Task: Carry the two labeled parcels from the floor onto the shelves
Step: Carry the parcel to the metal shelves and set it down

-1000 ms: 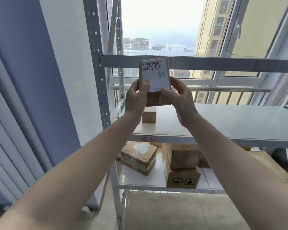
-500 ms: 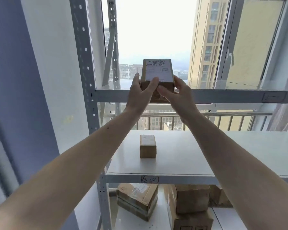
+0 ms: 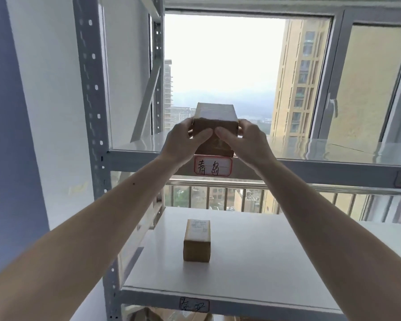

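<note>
Since parcel rose from chest height to upper shelf edge (above handwritten tag), I see left hand, right hand both clamping it; second parcel already shelved below.

Parcel at front edge of upper shelf, directly above tag on that shelf's front rail. Left hand on parcel's left side, right hand on its right. Second parcel on lower shelf, below the first. Upright at left; window behind.
</note>
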A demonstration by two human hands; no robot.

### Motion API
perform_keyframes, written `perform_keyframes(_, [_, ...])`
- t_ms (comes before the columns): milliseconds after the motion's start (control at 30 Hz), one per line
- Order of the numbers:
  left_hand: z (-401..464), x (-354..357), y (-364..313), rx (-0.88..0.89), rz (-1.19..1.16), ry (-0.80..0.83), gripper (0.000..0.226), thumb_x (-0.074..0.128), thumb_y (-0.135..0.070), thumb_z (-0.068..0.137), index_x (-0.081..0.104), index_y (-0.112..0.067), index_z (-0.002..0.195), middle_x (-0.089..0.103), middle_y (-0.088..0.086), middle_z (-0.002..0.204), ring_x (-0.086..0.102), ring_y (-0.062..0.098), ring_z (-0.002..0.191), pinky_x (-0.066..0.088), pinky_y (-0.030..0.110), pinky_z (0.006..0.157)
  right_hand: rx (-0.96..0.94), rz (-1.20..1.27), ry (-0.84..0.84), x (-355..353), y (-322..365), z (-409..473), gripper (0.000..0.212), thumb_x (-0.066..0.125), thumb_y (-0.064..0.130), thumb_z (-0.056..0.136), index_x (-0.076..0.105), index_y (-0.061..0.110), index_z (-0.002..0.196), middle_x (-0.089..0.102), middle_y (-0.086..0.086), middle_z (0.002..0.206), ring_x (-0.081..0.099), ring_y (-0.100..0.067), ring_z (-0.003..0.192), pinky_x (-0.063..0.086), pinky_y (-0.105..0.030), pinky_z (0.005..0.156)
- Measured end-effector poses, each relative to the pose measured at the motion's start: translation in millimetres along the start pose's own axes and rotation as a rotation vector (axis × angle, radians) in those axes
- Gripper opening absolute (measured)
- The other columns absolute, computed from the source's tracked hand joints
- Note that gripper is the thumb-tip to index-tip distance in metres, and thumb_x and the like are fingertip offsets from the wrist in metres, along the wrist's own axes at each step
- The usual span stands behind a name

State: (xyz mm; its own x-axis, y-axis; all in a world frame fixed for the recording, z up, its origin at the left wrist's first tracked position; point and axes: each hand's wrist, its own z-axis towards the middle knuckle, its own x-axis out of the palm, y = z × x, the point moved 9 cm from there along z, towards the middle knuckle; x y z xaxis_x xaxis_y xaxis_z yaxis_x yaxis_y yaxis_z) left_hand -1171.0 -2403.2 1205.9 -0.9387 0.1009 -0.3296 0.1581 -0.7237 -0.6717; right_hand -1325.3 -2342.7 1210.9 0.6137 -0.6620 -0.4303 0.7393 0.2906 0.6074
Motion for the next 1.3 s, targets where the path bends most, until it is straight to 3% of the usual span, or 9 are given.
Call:
perform_keyframes(133, [5,2,12,-0.014,0.020,0.014,0.037,0.070,-0.018,0.089,0.063,-0.010,0.125,0.072,0.005,0.112,0.069,0.024,0.104,0.056,0.042,0.094,-0.014,-0.076,0.042,9,-5,15,0.098,0.047,0.081,0.067,0.061,0.009,0.132,0.072,-0.009,0.120,0.067,-0.027,0.110,0.055,-0.047,0.093])
perform_keyframes(300, [13,2,19,-0.020,0.079,0.017,0.039,0.072,-0.020,0.086,0.064,-0.013,0.123,0.074,0.006,0.114,0.070,0.023,0.103,0.055,0.047,0.094,-0.026,-0.103,0.069,16,-14,25,0.067,0.055,0.066,0.083,0.064,0.011,0.120,0.071,-0.004,0.099,0.067,-0.025,0.094,0.056,-0.045,0.086])
perform_keyframes(467, [19,5,27,-0.006,0.177,0.083,0.043,0.075,-0.017,0.083,0.062,-0.009,0.124,0.073,0.003,0.112,0.069,0.017,0.100,0.056,0.033,0.090,-0.022,-0.095,0.157,20,-19,26,0.043,0.069,0.045,0.085,0.065,0.015,0.115,0.071,-0.001,0.104,0.065,-0.020,0.097,0.051,-0.033,0.082])
perform_keyframes(567, [21,7,35,-0.021,0.175,0.129,0.054,0.078,-0.021,0.079,0.058,-0.008,0.128,0.072,0.004,0.115,0.069,0.018,0.104,0.056,0.042,0.094,-0.026,-0.103,0.196,24,-23,27,0.046,0.074,0.042,0.080,0.065,0.013,0.115,0.072,-0.004,0.103,0.066,-0.022,0.097,0.054,-0.036,0.085])
perform_keyframes(700, [30,10,42,-0.050,0.177,0.153,0.058,0.079,-0.023,0.079,0.053,-0.008,0.128,0.070,0.004,0.117,0.068,0.020,0.106,0.057,0.043,0.092,-0.028,-0.120,0.218,28,-26,31,0.051,0.075,0.044,0.077,0.063,0.013,0.116,0.071,-0.005,0.104,0.066,-0.023,0.097,0.055,-0.039,0.088])
perform_keyframes(900, [46,11,50,-0.053,0.389,0.170,0.055,0.075,-0.040,0.076,0.059,-0.015,0.123,0.071,0.002,0.115,0.066,0.022,0.102,0.054,0.044,0.093,0.017,-0.136,0.242,37,-32,46,0.045,0.075,0.037,0.081,0.061,0.013,0.117,0.070,-0.006,0.106,0.065,-0.023,0.097,0.049,-0.031,0.075])
perform_keyframes(1300, [77,16,66,-0.189,0.394,0.219,0.043,0.076,-0.023,0.081,0.063,-0.008,0.120,0.072,0.012,0.110,0.067,0.028,0.102,0.054,0.047,0.096,0.126,-0.190,0.259,51,-54,77,0.049,0.079,0.041,0.076,0.066,0.009,0.110,0.071,-0.011,0.104,0.067,-0.027,0.098,0.056,-0.041,0.089])
